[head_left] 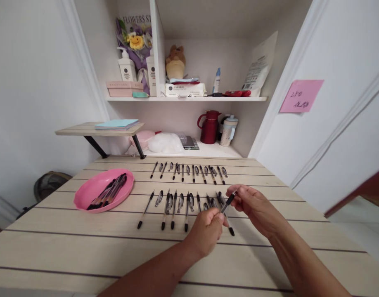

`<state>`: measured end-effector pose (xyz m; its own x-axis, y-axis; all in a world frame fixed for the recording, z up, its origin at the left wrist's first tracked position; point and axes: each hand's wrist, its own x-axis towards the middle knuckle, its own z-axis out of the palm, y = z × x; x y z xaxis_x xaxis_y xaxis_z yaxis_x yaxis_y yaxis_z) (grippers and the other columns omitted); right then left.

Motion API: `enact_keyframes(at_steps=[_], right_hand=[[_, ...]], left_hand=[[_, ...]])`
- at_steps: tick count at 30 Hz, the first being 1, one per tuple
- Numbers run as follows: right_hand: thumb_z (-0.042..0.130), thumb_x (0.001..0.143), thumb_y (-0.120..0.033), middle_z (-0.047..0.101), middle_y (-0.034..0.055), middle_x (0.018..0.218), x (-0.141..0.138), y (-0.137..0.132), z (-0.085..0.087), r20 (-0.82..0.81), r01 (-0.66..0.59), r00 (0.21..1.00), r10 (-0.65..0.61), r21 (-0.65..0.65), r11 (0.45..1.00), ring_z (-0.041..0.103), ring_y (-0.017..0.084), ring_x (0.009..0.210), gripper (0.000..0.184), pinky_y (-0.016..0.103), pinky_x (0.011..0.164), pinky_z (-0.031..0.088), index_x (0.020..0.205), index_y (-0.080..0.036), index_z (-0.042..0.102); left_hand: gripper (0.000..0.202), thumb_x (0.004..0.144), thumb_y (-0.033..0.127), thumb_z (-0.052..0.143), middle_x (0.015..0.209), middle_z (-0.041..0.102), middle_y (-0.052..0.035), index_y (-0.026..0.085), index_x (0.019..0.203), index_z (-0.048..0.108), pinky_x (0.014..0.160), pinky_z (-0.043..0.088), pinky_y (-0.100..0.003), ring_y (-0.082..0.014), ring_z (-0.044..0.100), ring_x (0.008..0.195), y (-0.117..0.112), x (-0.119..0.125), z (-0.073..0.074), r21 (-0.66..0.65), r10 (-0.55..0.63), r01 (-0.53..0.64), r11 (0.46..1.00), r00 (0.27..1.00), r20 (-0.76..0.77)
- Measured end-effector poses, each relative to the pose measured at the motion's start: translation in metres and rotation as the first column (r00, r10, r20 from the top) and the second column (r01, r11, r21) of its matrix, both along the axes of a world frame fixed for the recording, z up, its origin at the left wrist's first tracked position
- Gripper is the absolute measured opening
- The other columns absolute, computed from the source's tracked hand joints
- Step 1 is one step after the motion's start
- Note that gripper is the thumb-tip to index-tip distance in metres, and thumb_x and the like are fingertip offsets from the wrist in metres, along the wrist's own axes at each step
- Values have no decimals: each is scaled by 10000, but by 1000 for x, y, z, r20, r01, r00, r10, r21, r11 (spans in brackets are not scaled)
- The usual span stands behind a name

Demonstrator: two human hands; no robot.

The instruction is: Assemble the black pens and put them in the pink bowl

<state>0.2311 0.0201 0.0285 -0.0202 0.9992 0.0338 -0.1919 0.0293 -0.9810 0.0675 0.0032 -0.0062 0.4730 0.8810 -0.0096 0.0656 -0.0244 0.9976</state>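
A black gel pen [228, 202] slants upward between my two hands over the right end of the front row. My left hand [208, 230] is closed around its lower barrel. The fingertips of my right hand [249, 202] pinch the pen's upper end; whether a cap is there I cannot make out. Beneath and beside my hands lies a front row of uncapped pens [146, 209] with clear caps [181, 202] between them, partly hidden by my left hand. Farther back runs a second row of uncapped pens [182, 173] and caps [188, 170].
On the left of the slatted table [93, 247] sits a pink dish [81, 197] with several pens in it. Behind it stands a small raised shelf [73, 128] on black legs. A red jug [209, 128] and a pale tumbler [229, 131] stand at the back.
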Motion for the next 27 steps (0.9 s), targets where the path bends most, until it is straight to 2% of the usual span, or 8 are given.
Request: enact_keyframes(at_steps=[2,5,7,11,16,20,24,27], right_hand=[[676,690,-397,570,23,643,1,0,0,-48,-10,999,9,-5,1000,432,104,560,248,244,492,304,803,-177,663],[739,622,-336,521,-1,557,2,0,-2,-45,50,998,-50,5,999,390,95,516,197,244,474,295,648,-175,628],[739,620,-349,539,6,582,1,0,-3,-41,67,997,-66,10,998,388,92,508,218,244,468,294,611,-177,605],[706,655,-382,618,52,844,-2,-1,-2,-104,-2,995,1,-2,1000,476,111,603,285,257,531,357,859,-191,654],[750,604,-333,582,13,675,-3,0,-3,-22,81,997,-80,24,996,423,90,535,214,237,498,338,625,-177,606],[704,655,-374,638,60,872,0,1,-5,-47,-9,999,10,11,1000,545,166,745,247,288,642,423,819,-195,660],[745,608,-334,638,40,771,1,1,-9,-50,47,998,-45,34,998,550,173,743,183,320,716,431,672,-194,647],[739,617,-347,646,54,835,1,0,-9,-51,8,999,-7,22,1000,560,195,794,224,351,752,435,763,-199,655]], left_hand=[[270,845,340,350,452,344,65,157,707,492,433,237,-204,-71,300,418,0,0,-1,4,-5,5,1000,1000,7],[274,844,344,352,450,336,65,157,697,487,425,226,-205,-71,294,415,2,0,-3,15,-13,13,1000,1000,7],[270,841,344,356,450,335,65,158,695,486,421,225,-204,-72,294,415,2,0,-4,18,-7,7,1000,1000,11],[260,837,331,357,457,345,64,158,693,485,419,232,-197,-68,287,414,4,0,-4,21,3,-3,1000,1000,15],[260,836,329,359,462,348,64,154,696,491,422,230,-194,-66,290,414,3,0,-3,17,1,-1,1000,1000,-3],[250,835,312,354,460,347,64,155,693,486,431,233,-197,-67,288,419,4,0,-4,17,9,-9,1000,1000,0],[254,834,316,356,464,353,61,157,690,492,438,238,-202,-73,309,431,4,0,-3,31,1,-1,1000,1000,-17],[249,833,308,353,466,353,62,158,688,490,436,246,-202,-72,306,427,4,-1,-2,36,4,-3,999,1000,-26]])
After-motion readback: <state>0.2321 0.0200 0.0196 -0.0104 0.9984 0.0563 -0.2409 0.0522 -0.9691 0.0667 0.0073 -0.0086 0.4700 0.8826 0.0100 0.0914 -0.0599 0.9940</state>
